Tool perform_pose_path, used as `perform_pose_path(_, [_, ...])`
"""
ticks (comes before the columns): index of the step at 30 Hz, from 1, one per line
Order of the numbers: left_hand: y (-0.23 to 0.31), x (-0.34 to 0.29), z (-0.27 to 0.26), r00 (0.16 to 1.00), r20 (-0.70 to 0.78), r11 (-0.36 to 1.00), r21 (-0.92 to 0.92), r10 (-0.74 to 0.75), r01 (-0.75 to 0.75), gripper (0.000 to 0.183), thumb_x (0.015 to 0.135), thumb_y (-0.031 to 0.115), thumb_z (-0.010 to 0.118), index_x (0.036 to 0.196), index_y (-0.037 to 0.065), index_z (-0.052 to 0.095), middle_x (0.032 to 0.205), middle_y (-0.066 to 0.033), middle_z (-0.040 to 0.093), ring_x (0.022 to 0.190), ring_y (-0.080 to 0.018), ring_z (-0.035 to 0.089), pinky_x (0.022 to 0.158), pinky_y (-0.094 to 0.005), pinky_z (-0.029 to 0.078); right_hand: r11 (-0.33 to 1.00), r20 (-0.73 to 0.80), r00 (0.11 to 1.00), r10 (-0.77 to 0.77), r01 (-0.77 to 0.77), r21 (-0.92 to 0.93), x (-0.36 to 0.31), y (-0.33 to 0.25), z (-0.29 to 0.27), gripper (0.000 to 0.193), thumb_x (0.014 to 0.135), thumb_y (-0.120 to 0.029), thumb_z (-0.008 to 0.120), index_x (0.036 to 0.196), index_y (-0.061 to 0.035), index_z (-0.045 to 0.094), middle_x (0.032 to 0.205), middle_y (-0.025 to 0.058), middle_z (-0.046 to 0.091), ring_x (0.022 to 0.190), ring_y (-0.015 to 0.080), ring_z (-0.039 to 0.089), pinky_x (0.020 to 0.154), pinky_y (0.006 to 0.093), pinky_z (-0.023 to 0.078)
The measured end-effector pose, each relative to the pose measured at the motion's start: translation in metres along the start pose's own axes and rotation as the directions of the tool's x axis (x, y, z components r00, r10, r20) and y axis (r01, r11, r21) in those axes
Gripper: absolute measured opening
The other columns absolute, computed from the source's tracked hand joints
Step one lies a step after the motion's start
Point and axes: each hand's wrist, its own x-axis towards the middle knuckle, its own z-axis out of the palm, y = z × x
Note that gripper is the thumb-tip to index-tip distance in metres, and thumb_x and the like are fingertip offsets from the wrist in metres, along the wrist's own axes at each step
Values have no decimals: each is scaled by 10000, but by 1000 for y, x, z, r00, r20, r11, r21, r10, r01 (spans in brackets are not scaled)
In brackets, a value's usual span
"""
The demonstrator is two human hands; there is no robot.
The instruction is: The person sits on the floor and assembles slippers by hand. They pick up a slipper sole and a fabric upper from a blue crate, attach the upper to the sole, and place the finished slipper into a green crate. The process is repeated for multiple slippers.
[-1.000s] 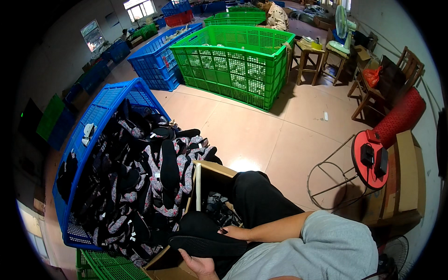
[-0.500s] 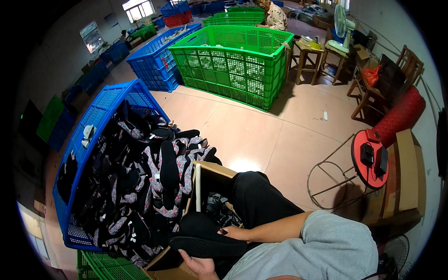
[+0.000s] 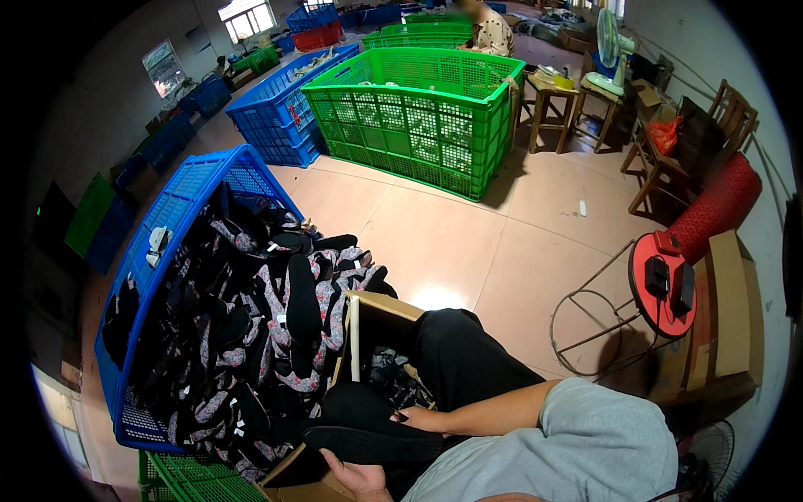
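Observation:
A black slipper with a ridged sole edge lies across my lap, a black padded part just above it. My left hand grips its lower side, thumb up against the sole edge and the other fingers mostly hidden beneath. From the right, my right hand closes on the slipper's upper side; its fingertips are partly lost against the black. Left of my lap, a tipped blue crate spills a heap of black slippers with grey-pink floral fabric and small white tags.
Beside my knees stands an open cardboard box with dark scraps inside. A green crate and blue crates stand ahead. On the right are a red round stool with black adapters, a wooden chair and a fan.
Both hands and the slipper stay almost exactly where they were. Far behind the green crate, a person in a patterned top has shifted posture slightly.

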Motion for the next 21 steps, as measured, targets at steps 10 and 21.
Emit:
perform_pose_path(10, [0,-1,2,1000,14,1000,13,-4,4,677,942,460,603,1455,66,403,1480,-131,426,1331,-337,412,1144,-519,292,1000,-21,1000,13,-13,-6,3,5,0,394,946,-439,613,986,-48,631,849,14,633,806,89,515,744,285,449])
perform_pose_path(21, [0,-3,4,1000,17,1000,20,4,-4,672,950,461,590,1458,66,397,1475,-135,429,1329,-335,414,1140,-520,302,1000,-20,1000,22,-22,-3,1,1,1,383,942,-425,627,991,-45,625,859,1,627,814,78,509,744,275,444])
